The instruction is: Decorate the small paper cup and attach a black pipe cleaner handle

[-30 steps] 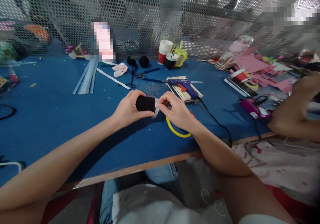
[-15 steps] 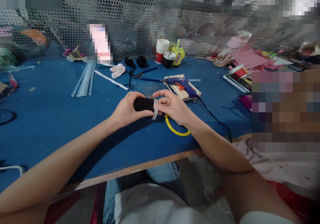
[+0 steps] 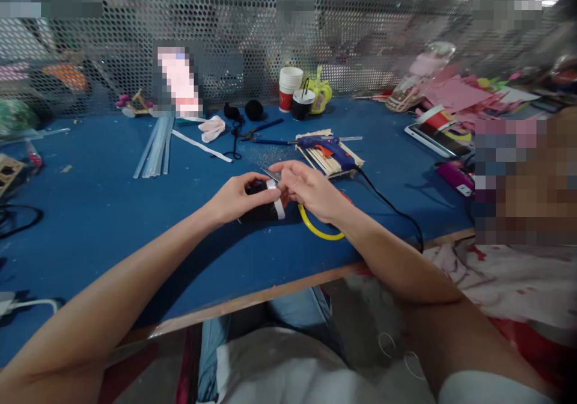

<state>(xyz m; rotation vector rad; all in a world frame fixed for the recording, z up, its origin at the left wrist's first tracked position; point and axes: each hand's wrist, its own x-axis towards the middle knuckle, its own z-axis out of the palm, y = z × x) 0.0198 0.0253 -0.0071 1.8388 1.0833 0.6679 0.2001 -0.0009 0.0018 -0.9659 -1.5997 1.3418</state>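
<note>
At frame centre, left hand [image 3: 243,198] grasps black cylinder [image 3: 261,213]; whether right hand [image 3: 312,191] grips, I cannot tell; white band [image 3: 280,210] seems being fitted, next move calls for steady pressing

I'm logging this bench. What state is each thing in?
Left hand: closed on the black piece
Black piece: held, one end white-banded
Right hand: fingers bent, grip unclear
Glue gun: lying on the stick mat
Pliers: handles spread
Paper cups: stacked, upright
Black cup: upright
Flat phone: screen dark
Pink screen: bright, blurred
Yellow loop: partly hidden
</note>
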